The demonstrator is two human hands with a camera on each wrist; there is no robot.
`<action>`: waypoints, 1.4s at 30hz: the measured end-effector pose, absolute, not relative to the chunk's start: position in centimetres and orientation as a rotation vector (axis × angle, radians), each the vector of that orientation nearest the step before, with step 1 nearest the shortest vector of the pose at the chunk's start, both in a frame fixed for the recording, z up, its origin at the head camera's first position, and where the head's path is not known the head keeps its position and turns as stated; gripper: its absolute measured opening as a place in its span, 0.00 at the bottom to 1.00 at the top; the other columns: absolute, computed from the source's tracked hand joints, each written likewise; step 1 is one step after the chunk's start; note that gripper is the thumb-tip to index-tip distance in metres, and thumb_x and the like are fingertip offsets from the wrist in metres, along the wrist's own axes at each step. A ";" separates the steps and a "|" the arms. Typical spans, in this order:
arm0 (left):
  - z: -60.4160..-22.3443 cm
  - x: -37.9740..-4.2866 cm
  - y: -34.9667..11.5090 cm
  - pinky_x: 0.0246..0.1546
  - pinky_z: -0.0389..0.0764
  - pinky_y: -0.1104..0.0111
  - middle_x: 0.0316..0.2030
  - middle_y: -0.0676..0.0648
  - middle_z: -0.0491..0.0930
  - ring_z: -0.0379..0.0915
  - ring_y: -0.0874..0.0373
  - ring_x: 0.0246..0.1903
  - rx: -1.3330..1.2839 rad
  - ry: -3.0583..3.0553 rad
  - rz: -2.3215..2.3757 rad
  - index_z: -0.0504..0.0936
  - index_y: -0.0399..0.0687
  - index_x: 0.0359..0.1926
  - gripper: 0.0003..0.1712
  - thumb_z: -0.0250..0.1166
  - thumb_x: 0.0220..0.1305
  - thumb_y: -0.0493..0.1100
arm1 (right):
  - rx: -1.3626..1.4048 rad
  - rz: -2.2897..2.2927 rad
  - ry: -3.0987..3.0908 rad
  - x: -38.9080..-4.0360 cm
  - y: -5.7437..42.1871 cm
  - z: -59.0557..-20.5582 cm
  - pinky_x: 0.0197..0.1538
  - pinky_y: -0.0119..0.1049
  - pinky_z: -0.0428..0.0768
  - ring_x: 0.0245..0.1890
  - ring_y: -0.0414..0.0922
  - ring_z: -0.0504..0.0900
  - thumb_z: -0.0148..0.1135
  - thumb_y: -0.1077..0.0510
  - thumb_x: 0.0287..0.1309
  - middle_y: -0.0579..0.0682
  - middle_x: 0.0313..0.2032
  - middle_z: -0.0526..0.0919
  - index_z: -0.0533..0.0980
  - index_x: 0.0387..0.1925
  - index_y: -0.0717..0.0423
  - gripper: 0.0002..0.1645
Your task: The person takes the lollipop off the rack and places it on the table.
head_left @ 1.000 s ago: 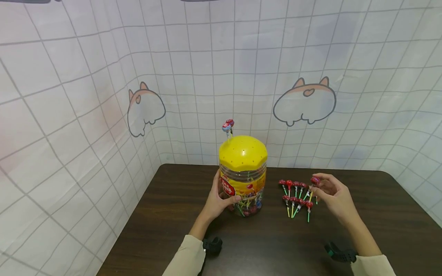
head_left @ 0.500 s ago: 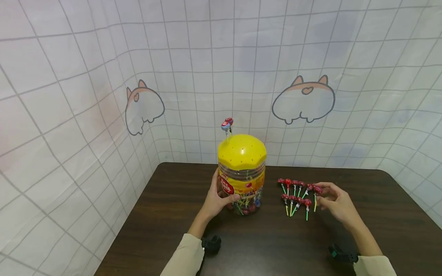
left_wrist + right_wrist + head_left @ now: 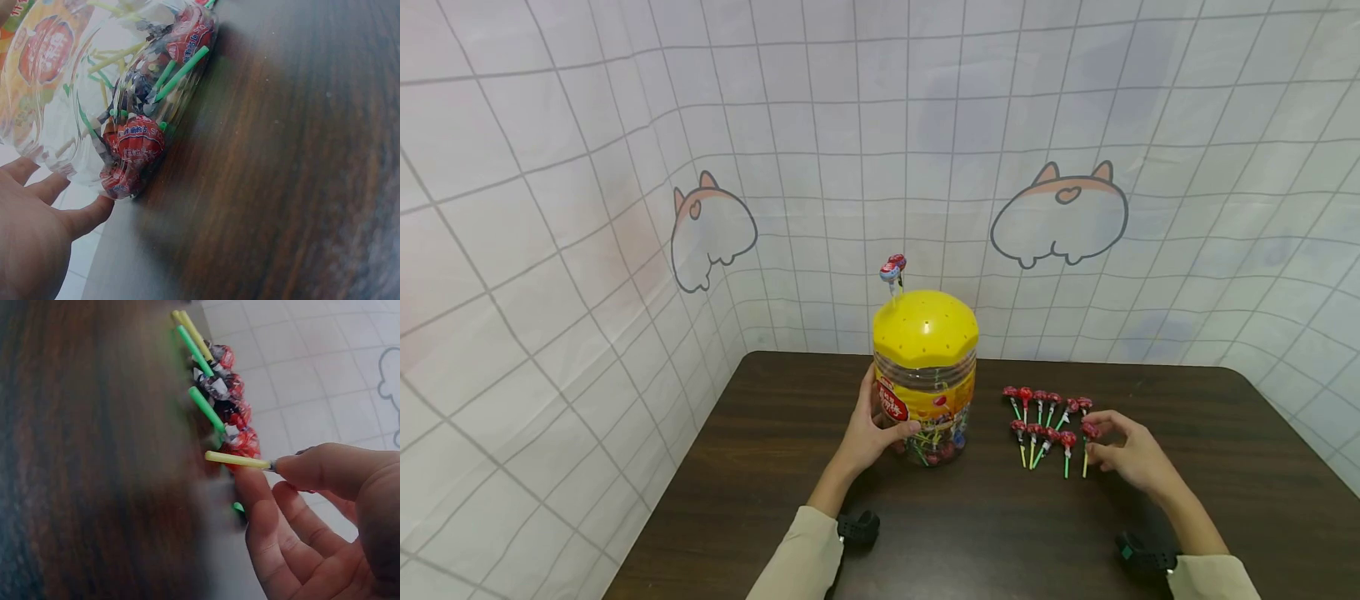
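A clear plastic jar (image 3: pixel 936 446) of lollipops with a yellow domed lid (image 3: pixel 925 329) stands on the table. My left hand (image 3: pixel 863 437) holds its left side, thumb across the front and fingers behind. The left wrist view shows red-wrapped lollipops (image 3: pixel 134 140) through the jar wall. My right hand (image 3: pixel 1135 457) pinches a lollipop (image 3: pixel 1090 431) by thumb and fingers; its yellow stick (image 3: pixel 237 460) points toward the tabletop in the right wrist view. This lollipop is at the right end of the nearer of two rows, beside a green-stick lollipop (image 3: pixel 1067 442).
The farther row of red lollipops (image 3: pixel 1040 397) lies just behind the nearer one. Two lollipops (image 3: pixel 892 268) stand upright in the lid. The dark wooden table (image 3: pixel 985 533) meets a white grid-patterned curtain (image 3: pixel 820 250) at its back edge.
My right hand has lowered and come nearer with the lollipop, from the farther row's end to the nearer row's end. The left hand and jar hold still.
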State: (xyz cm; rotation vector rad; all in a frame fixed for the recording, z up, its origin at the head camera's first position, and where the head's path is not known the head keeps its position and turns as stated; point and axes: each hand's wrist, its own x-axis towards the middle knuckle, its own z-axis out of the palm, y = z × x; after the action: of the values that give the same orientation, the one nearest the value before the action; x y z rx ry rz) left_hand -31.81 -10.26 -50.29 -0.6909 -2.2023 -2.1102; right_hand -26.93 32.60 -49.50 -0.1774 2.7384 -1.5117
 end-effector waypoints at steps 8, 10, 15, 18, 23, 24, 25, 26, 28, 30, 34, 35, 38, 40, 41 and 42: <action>-50.3 -31.9 -10.3 0.49 0.86 0.52 0.74 0.48 0.62 0.71 0.47 0.63 -0.698 -2.210 -2.081 0.38 0.82 0.79 0.62 0.76 0.61 0.53 | -0.201 -1.493 2.731 -27.2 32.8 -50.0 0.35 0.38 0.86 0.32 0.43 0.87 0.64 0.66 0.65 0.67 0.48 0.79 0.69 0.65 0.68 0.29; -50.3 -31.9 -10.3 0.56 0.82 0.52 0.74 0.50 0.62 0.71 0.48 0.64 -0.695 -2.215 -2.072 0.38 0.83 0.79 0.62 0.76 0.61 0.53 | -0.191 -1.453 2.754 -27.2 32.8 -50.0 0.34 0.37 0.85 0.32 0.43 0.87 0.65 0.65 0.65 0.66 0.49 0.79 0.70 0.65 0.67 0.29; -50.2 -31.7 -10.3 0.53 0.84 0.50 0.74 0.49 0.62 0.72 0.48 0.62 -0.689 -2.216 -2.084 0.38 0.84 0.79 0.62 0.76 0.61 0.52 | -0.151 -1.297 2.843 -27.1 32.9 -50.0 0.31 0.36 0.80 0.32 0.43 0.81 0.67 0.61 0.65 0.66 0.51 0.79 0.72 0.64 0.65 0.28; -50.2 -31.7 -10.3 0.43 0.88 0.51 0.73 0.47 0.62 0.73 0.47 0.60 -0.692 -2.211 -2.095 0.38 0.83 0.79 0.62 0.75 0.62 0.51 | -0.160 -1.249 2.874 -27.1 32.9 -49.9 0.30 0.36 0.77 0.31 0.43 0.78 0.68 0.59 0.65 0.67 0.51 0.79 0.73 0.63 0.65 0.28; -50.2 -31.8 -10.3 0.51 0.85 0.51 0.74 0.47 0.62 0.71 0.48 0.63 -0.697 -2.206 -2.084 0.39 0.80 0.80 0.62 0.75 0.62 0.50 | -0.183 -1.203 2.907 -27.1 33.1 -50.0 0.30 0.37 0.76 0.33 0.44 0.78 0.68 0.59 0.65 0.67 0.49 0.81 0.74 0.61 0.66 0.27; -50.2 -31.8 -10.3 0.56 0.82 0.50 0.74 0.48 0.63 0.70 0.48 0.65 -0.695 -2.208 -2.079 0.39 0.80 0.80 0.62 0.75 0.62 0.50 | -0.183 -1.189 2.915 -27.2 33.1 -50.1 0.30 0.37 0.75 0.33 0.44 0.79 0.69 0.59 0.64 0.67 0.49 0.81 0.74 0.61 0.65 0.27; -50.2 -31.8 -10.2 0.59 0.81 0.48 0.74 0.48 0.63 0.69 0.48 0.65 -0.692 -2.207 -2.080 0.39 0.81 0.80 0.62 0.75 0.62 0.50 | -0.189 -1.177 2.923 -27.2 33.1 -50.2 0.31 0.37 0.75 0.34 0.45 0.79 0.69 0.59 0.64 0.66 0.49 0.81 0.75 0.61 0.65 0.26; -50.2 -31.8 -10.2 0.62 0.78 0.46 0.74 0.49 0.63 0.69 0.49 0.66 -0.686 -2.211 -2.077 0.39 0.82 0.79 0.62 0.75 0.62 0.51 | -0.189 -1.166 2.930 -27.2 33.0 -50.2 0.31 0.37 0.75 0.34 0.45 0.79 0.69 0.59 0.64 0.65 0.48 0.82 0.75 0.60 0.64 0.26; -50.2 -31.7 -10.2 0.66 0.73 0.44 0.74 0.50 0.63 0.68 0.49 0.67 -0.681 -2.213 -2.072 0.39 0.83 0.79 0.62 0.76 0.61 0.52 | -0.181 -1.154 2.940 -27.3 33.0 -50.3 0.32 0.37 0.74 0.34 0.45 0.79 0.70 0.60 0.63 0.63 0.47 0.82 0.76 0.58 0.63 0.24; -50.2 -31.7 -10.2 0.68 0.71 0.42 0.74 0.51 0.62 0.68 0.49 0.68 -0.678 -2.213 -2.069 0.39 0.83 0.79 0.62 0.76 0.61 0.52 | -0.180 -1.148 2.948 -27.3 33.0 -50.4 0.31 0.38 0.73 0.33 0.45 0.78 0.70 0.60 0.62 0.61 0.45 0.83 0.77 0.56 0.63 0.23; -50.2 -31.8 -10.2 0.67 0.72 0.42 0.74 0.51 0.62 0.68 0.49 0.68 -0.690 -2.209 -2.072 0.39 0.83 0.79 0.62 0.76 0.61 0.52 | -0.166 -1.147 2.945 -27.4 33.0 -50.4 0.32 0.39 0.73 0.34 0.45 0.78 0.71 0.58 0.62 0.59 0.43 0.83 0.78 0.54 0.62 0.21; -50.3 -31.8 -10.3 0.67 0.72 0.42 0.74 0.51 0.62 0.68 0.49 0.68 -0.692 -2.208 -2.073 0.39 0.83 0.79 0.62 0.76 0.61 0.53 | -0.165 -1.147 2.942 -27.4 33.0 -50.4 0.32 0.39 0.73 0.34 0.45 0.78 0.71 0.58 0.62 0.59 0.43 0.83 0.78 0.54 0.62 0.21; -50.4 -31.9 -10.3 0.67 0.72 0.43 0.73 0.51 0.62 0.68 0.50 0.68 -0.698 -2.206 -2.077 0.39 0.84 0.79 0.62 0.76 0.61 0.53 | -0.166 -1.146 2.934 -27.4 33.0 -50.4 0.33 0.39 0.74 0.36 0.46 0.79 0.70 0.57 0.63 0.58 0.43 0.83 0.78 0.55 0.62 0.21; -50.4 -31.9 -10.3 0.67 0.72 0.43 0.73 0.51 0.63 0.68 0.50 0.68 -0.698 -2.204 -2.079 0.39 0.84 0.79 0.62 0.76 0.61 0.54 | -0.171 -1.148 2.932 -27.5 33.0 -50.4 0.33 0.40 0.74 0.36 0.46 0.79 0.70 0.58 0.63 0.58 0.43 0.83 0.78 0.54 0.62 0.21; -50.4 -31.9 -10.3 0.68 0.72 0.43 0.73 0.51 0.63 0.67 0.50 0.68 -0.698 -2.203 -2.081 0.39 0.83 0.79 0.62 0.76 0.61 0.54 | -0.171 -1.152 2.930 -27.5 33.0 -50.4 0.34 0.39 0.74 0.36 0.46 0.78 0.70 0.58 0.63 0.58 0.43 0.82 0.78 0.54 0.62 0.21; -50.4 -32.0 -10.3 0.68 0.72 0.43 0.73 0.51 0.63 0.67 0.50 0.68 -0.698 -2.202 -2.083 0.39 0.83 0.79 0.62 0.76 0.61 0.54 | -0.175 -1.155 2.929 -27.5 33.0 -50.4 0.34 0.39 0.74 0.36 0.46 0.78 0.70 0.58 0.63 0.57 0.42 0.82 0.78 0.54 0.61 0.21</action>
State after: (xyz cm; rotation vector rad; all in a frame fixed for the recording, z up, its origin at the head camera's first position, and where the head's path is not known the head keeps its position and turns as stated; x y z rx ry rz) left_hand -31.95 -10.33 -50.40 -0.6983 -2.2016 -2.0832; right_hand -27.47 32.99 -50.42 -0.1749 2.9294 -1.1546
